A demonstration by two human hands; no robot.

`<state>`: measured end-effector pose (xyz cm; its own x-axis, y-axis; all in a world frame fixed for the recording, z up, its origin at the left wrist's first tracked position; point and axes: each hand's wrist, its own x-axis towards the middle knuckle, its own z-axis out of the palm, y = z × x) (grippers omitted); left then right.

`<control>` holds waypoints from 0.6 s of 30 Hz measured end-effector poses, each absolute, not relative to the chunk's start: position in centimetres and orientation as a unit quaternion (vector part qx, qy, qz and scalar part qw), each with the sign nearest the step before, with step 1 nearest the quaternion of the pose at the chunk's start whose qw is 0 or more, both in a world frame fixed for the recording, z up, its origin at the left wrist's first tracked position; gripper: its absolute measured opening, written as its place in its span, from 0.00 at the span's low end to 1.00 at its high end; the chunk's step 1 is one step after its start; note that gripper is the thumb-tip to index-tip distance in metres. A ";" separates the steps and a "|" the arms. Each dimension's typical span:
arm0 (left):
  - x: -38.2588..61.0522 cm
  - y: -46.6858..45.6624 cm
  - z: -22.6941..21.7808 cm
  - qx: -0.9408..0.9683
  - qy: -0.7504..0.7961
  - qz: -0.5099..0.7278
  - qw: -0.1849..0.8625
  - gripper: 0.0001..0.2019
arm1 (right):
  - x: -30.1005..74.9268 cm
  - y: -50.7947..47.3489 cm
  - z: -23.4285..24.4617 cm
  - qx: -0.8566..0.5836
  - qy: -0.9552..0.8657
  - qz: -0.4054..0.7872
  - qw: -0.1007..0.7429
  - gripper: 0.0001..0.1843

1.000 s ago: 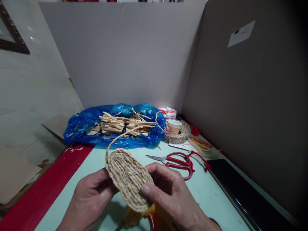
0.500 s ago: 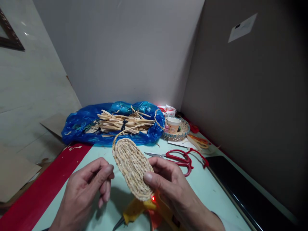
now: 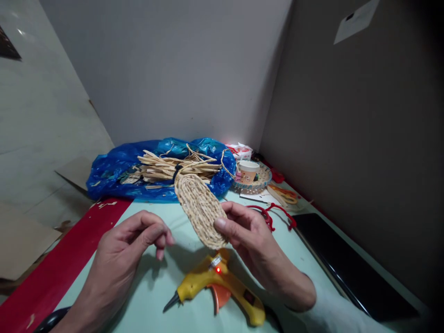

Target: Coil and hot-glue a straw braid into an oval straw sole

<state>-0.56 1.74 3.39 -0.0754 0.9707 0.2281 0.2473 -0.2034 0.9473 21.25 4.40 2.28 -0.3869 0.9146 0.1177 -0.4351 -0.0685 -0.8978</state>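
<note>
A flat oval mat (image 3: 200, 210), coiled from straw cord, is tilted upright above the table in the middle of the view. My right hand (image 3: 248, 233) pinches its lower right edge, thumb on the near face. To the mat's left and apart from it, my left hand (image 3: 133, 249) is closed loosely, thumb against the curled fingers, with nothing seen in them. Below both hands a yellow hot glue gun (image 3: 225, 280) lies on its side, its red light lit and dark nozzle pointing left. Red-handled scissors (image 3: 265, 215) lie partly hidden behind my right hand.
A bundle of dry straw (image 3: 163, 167) rests on a blue plastic bag (image 3: 107, 173) at the back. Right of it, a paper cup (image 3: 248, 172) stands in a shallow woven basket (image 3: 265, 182). A glossy black panel (image 3: 347, 263) runs along the right side.
My right hand has raised the mat and moved it slightly right, uncovering more of the glue gun. My left hand has shifted a little up and right, still closed.
</note>
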 end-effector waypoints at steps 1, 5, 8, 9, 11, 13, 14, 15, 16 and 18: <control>-0.6 1.7 3.5 0.590 0.515 0.519 0.343 0.08 | 21.4 4.5 2.4 -0.255 -0.474 0.681 0.496 0.12; -1.1 1.5 3.8 0.631 0.414 0.519 0.401 0.06 | 21.8 4.9 2.6 -0.260 -0.482 0.664 0.509 0.11; -1.7 1.2 3.8 0.651 0.305 0.466 0.516 0.19 | 21.7 4.8 2.7 -0.259 -0.492 0.652 0.515 0.11; -1.9 1.1 3.9 0.653 0.288 0.454 0.533 0.22 | 21.6 4.8 2.7 -0.259 -0.498 0.647 0.517 0.11; -2.1 1.1 3.9 0.660 0.271 0.449 0.538 0.24 | 21.4 4.6 2.8 -0.261 -0.510 0.634 0.519 0.13; -2.0 1.2 4.0 0.669 0.280 0.446 0.525 0.20 | 21.1 4.4 3.0 -0.268 -0.524 0.620 0.519 0.15; -1.9 1.4 4.1 0.673 0.301 0.438 0.514 0.16 | 20.9 4.2 3.1 -0.272 -0.530 0.613 0.518 0.15; -1.9 1.5 4.2 0.680 0.327 0.428 0.498 0.11 | 20.8 4.0 3.2 -0.276 -0.537 0.607 0.517 0.15; -1.8 1.7 4.3 0.683 0.358 0.421 0.478 0.07 | 20.8 3.8 3.3 -0.280 -0.542 0.601 0.516 0.15; -1.6 1.8 4.4 0.678 0.408 0.422 0.443 0.07 | 20.7 3.3 3.3 -0.290 -0.556 0.585 0.514 0.14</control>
